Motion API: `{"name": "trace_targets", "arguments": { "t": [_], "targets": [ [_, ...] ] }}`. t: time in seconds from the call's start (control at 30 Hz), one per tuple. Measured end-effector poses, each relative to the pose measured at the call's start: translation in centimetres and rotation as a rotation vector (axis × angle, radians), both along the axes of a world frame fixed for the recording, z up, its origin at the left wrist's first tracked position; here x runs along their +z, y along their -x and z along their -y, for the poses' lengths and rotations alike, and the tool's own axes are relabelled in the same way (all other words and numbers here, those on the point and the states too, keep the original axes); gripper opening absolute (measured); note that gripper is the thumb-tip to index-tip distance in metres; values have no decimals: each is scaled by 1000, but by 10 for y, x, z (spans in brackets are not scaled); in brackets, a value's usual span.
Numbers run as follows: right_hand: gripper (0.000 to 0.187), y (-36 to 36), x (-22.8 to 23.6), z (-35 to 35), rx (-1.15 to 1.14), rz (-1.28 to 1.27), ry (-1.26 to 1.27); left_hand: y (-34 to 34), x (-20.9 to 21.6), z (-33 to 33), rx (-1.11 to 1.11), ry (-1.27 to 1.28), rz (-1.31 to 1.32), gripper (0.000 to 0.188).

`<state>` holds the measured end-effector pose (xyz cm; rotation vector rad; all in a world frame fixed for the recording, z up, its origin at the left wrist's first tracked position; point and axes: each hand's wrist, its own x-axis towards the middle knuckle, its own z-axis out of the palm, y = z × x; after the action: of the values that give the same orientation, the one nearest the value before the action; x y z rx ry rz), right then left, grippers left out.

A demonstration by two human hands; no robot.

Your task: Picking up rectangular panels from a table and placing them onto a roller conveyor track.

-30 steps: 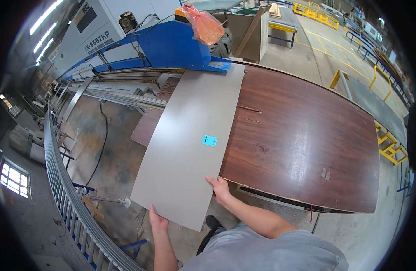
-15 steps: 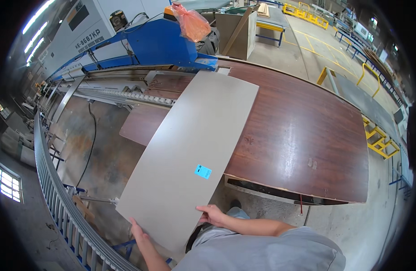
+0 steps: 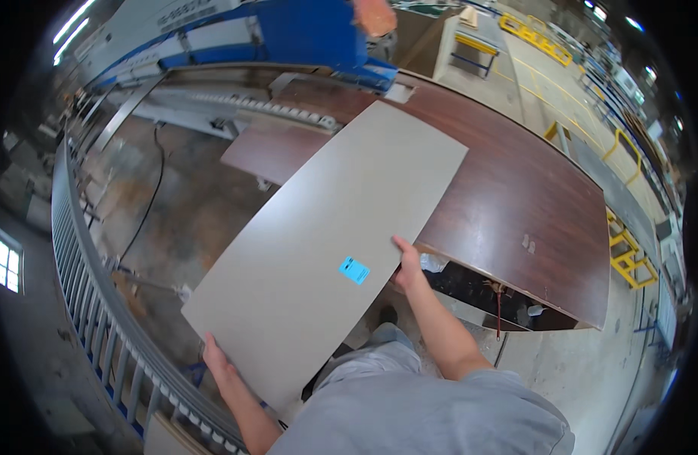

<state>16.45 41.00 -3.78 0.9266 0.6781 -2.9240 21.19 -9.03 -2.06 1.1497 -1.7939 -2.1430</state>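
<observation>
A long, flat grey-beige panel with a small blue label stretches from in front of me toward the machine. Its far end overlies a dark red wood-grain tabletop. My left hand grips the near left end, thumb on top and fingers hidden beneath. Farther up the right edge, my right hand holds the panel with its thumb over the edge; the other fingers are mostly underneath.
A blue and white machine stands along the back left, with a toothed conveyor track before it. A curved roller conveyor runs down the left side. Under the tabletop is an open compartment with small items. Yellow frames stand at right.
My right hand has shifted farther up the panel's right edge. The panel has turned slightly clockwise, its far end lying more to the right. My left hand keeps its hold at the near end.
</observation>
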Motion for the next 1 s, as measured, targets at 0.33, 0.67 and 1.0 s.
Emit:
{"name": "trace_targets", "arguments": {
  "t": [0.33,0.67,1.0],
  "targets": [
    [33,-54,35,45,106,-34,-177,-61,99,26,113,184,21,54],
    [50,-61,94,69,585,-290,-159,-271,81,29,610,424,175,57],
    [54,-130,145,176,1198,-670,-102,-511,130,-114,1294,218,142,58]
  ]
}}
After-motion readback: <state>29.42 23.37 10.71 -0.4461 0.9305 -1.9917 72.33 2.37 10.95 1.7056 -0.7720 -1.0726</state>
